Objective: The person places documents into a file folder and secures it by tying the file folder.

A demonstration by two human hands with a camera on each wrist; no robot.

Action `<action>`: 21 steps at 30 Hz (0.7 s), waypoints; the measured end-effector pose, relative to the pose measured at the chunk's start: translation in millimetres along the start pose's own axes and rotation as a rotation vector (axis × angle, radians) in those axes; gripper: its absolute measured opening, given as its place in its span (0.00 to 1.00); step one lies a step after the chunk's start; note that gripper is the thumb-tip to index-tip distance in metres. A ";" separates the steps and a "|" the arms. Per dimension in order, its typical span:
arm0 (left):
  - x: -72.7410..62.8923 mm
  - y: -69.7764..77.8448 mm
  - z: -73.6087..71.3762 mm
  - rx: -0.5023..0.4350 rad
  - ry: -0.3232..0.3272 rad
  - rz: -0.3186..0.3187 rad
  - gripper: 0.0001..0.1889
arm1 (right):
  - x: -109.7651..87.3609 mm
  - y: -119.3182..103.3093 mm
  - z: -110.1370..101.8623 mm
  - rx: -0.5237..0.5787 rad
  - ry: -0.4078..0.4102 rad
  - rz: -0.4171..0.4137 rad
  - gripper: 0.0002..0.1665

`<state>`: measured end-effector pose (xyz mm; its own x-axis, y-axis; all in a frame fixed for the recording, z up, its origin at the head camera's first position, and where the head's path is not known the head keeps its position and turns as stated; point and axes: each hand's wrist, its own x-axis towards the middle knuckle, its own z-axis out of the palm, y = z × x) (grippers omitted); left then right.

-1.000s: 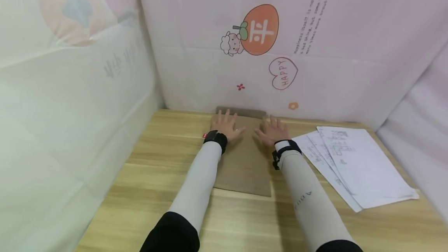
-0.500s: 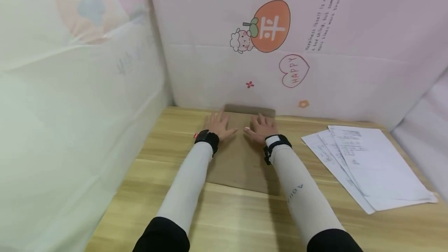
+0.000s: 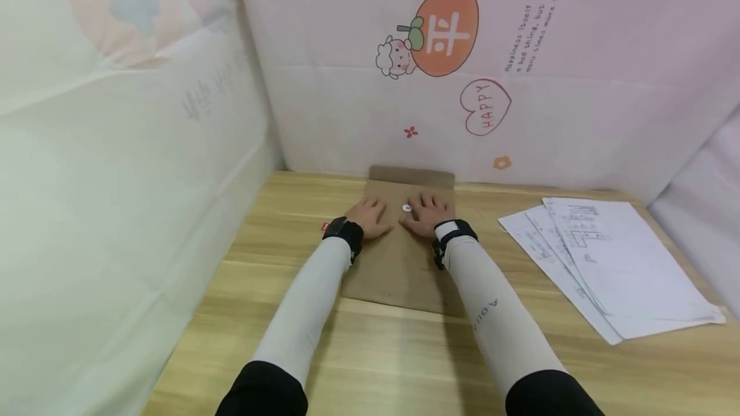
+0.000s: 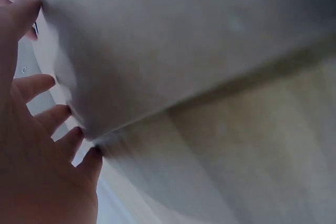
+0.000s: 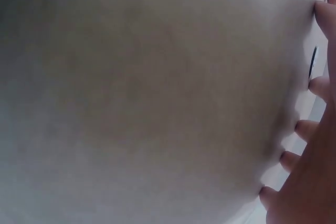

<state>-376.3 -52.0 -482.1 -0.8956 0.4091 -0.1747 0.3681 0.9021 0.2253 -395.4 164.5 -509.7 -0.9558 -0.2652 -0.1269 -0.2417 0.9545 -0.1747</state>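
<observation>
A brown kraft paper document envelope [image 3: 399, 275] lies flat on the wooden table, its far flap [image 3: 412, 176] raised against the backdrop. Near the top of the envelope is a round white button [image 3: 407, 208]. My left hand [image 3: 370, 217] rests on the envelope's left side, fingers spread. In the left wrist view, the left fingertips [image 4: 65, 111] touch its surface near an edge. My right hand [image 3: 426, 216] lies on the right side, just beside the button. The right wrist view has the right fingertips [image 5: 304, 127] pressed on the paper. Neither hand grips anything.
Several white sheets with writing [image 3: 624, 268] lie fanned on the right of the table. A printed cloth [image 3: 347, 114] hangs behind the table's far edge. Another cloth [image 3: 139, 210] borders the left side. A small red tag [image 3: 325, 227] shows beside the left wrist strap.
Both hands have moved in from the envelope's edges and drawn slightly nearer. The white button, hidden half a second ago, now shows between them. The head view has shifted a little.
</observation>
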 end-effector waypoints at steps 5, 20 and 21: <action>5.0 4.5 -1.4 0.037 -0.016 -0.003 0.37 | 0.8 5.0 -1.3 -0.013 -0.005 -0.011 0.48; 9.0 7.1 -0.3 0.050 -0.091 -0.037 0.38 | -16.6 6.1 -14.2 -0.043 -0.090 -0.075 0.48; 9.0 8.1 -0.8 0.051 -0.095 -0.040 0.37 | -18.2 6.0 -15.4 -0.041 -0.095 -0.075 0.49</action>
<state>-381.5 -41.1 -481.2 -0.8831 0.3814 -0.2732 0.3467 0.9229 0.1675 -382.0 177.2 -493.5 -0.9150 -0.3462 -0.2071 -0.3208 0.9357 -0.1470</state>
